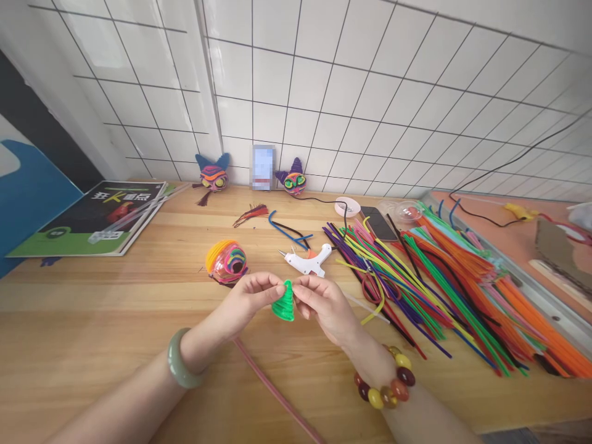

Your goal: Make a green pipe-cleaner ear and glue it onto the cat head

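Between my two hands is a green coiled pipe-cleaner cone (283, 304), its narrow tip pointing up. My left hand (253, 297) pinches it from the left with thumb and forefinger. From the right, my right hand (324, 303) pinches it near the tip. Just beyond my left hand sits a ball wrapped in colored pipe cleaners (226, 259), partly clear, with yellow-orange coils on its left. A white glue gun (308, 261) lies past my right hand, nozzle to the left. A pink stick-like strip (277, 390) runs along the wood below my hands.
Many loose pipe cleaners (430, 283) cover the right side. Against the tiled wall stand a blue-eared figure (213, 175), a phone (263, 168) and a purple-eared figure (295, 177). A dark phone (379, 223) lies behind the pile. Magazines (92, 219) lie at left.
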Demonstrator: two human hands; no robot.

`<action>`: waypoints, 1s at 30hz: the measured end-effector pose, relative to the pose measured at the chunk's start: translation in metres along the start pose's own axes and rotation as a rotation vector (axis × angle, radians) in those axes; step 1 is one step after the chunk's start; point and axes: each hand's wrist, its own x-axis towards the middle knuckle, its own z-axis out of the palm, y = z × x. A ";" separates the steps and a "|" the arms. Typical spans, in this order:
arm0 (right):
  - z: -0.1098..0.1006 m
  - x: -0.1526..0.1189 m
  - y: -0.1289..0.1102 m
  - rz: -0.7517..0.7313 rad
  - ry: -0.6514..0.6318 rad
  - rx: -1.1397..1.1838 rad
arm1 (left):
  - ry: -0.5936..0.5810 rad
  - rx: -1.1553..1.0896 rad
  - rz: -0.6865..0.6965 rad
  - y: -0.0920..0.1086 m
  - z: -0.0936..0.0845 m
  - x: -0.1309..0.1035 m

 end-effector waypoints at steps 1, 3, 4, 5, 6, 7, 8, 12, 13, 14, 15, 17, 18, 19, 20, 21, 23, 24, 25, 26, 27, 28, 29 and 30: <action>0.000 0.000 0.000 0.005 -0.022 0.016 | -0.006 -0.006 -0.009 0.000 0.000 0.000; -0.001 -0.001 -0.001 0.011 -0.068 0.053 | -0.035 -0.034 -0.033 0.001 0.000 -0.002; -0.001 -0.002 -0.001 0.012 -0.093 0.068 | -0.056 -0.055 -0.048 0.001 0.000 -0.002; -0.001 -0.003 -0.001 0.011 -0.116 0.074 | -0.077 -0.076 -0.063 0.002 0.000 -0.003; -0.001 -0.004 -0.001 0.007 -0.135 0.074 | -0.097 -0.093 -0.077 0.002 -0.001 -0.003; -0.002 -0.004 -0.001 0.003 -0.152 0.069 | -0.112 -0.106 -0.091 0.002 -0.001 -0.004; -0.002 -0.005 -0.001 0.000 -0.165 0.062 | -0.123 -0.113 -0.107 0.002 -0.002 -0.005; -0.001 -0.006 0.001 0.015 -0.192 0.088 | -0.158 -0.125 -0.176 0.001 -0.003 -0.007; 0.000 -0.006 0.001 0.031 -0.200 0.117 | -0.169 -0.135 -0.190 0.001 -0.002 -0.007; 0.001 -0.006 0.002 0.047 -0.210 0.151 | -0.184 -0.149 -0.198 0.001 -0.002 -0.008; 0.002 -0.006 0.002 0.060 -0.224 0.182 | -0.201 -0.165 -0.203 0.001 -0.002 -0.009; 0.003 -0.006 0.003 0.057 -0.250 0.212 | -0.244 -0.204 -0.213 0.001 -0.001 -0.009; 0.004 -0.006 0.003 0.045 -0.258 0.199 | -0.267 -0.220 -0.222 0.001 0.000 -0.010; 0.004 -0.007 0.004 0.030 -0.261 0.172 | -0.287 -0.231 -0.234 0.001 0.000 -0.010; 0.004 -0.007 0.004 0.018 -0.258 0.140 | -0.301 -0.236 -0.248 0.001 0.000 -0.010; 0.004 -0.008 0.004 0.009 -0.249 0.106 | -0.311 -0.240 -0.260 0.001 0.000 -0.010; 0.004 -0.009 0.004 -0.001 -0.216 0.055 | -0.324 -0.251 -0.273 -0.001 0.000 -0.010; 0.004 -0.009 0.003 -0.013 -0.194 0.035 | -0.330 -0.261 -0.276 -0.001 0.000 -0.010; 0.004 -0.010 0.002 -0.031 -0.170 0.014 | -0.336 -0.270 -0.276 -0.002 0.001 -0.010; 0.005 -0.010 0.002 -0.055 -0.144 -0.013 | -0.339 -0.278 -0.277 -0.003 0.001 -0.010; 0.005 -0.010 0.000 -0.083 -0.116 -0.040 | -0.336 -0.284 -0.274 -0.004 0.001 -0.009; 0.005 -0.010 -0.001 -0.110 -0.088 -0.066 | -0.327 -0.286 -0.270 -0.005 0.001 -0.009; 0.005 -0.010 -0.002 -0.131 -0.060 -0.088 | -0.319 -0.284 -0.264 -0.005 0.002 -0.008; 0.005 -0.010 -0.002 -0.142 -0.035 -0.102 | -0.308 -0.276 -0.253 -0.005 0.002 -0.007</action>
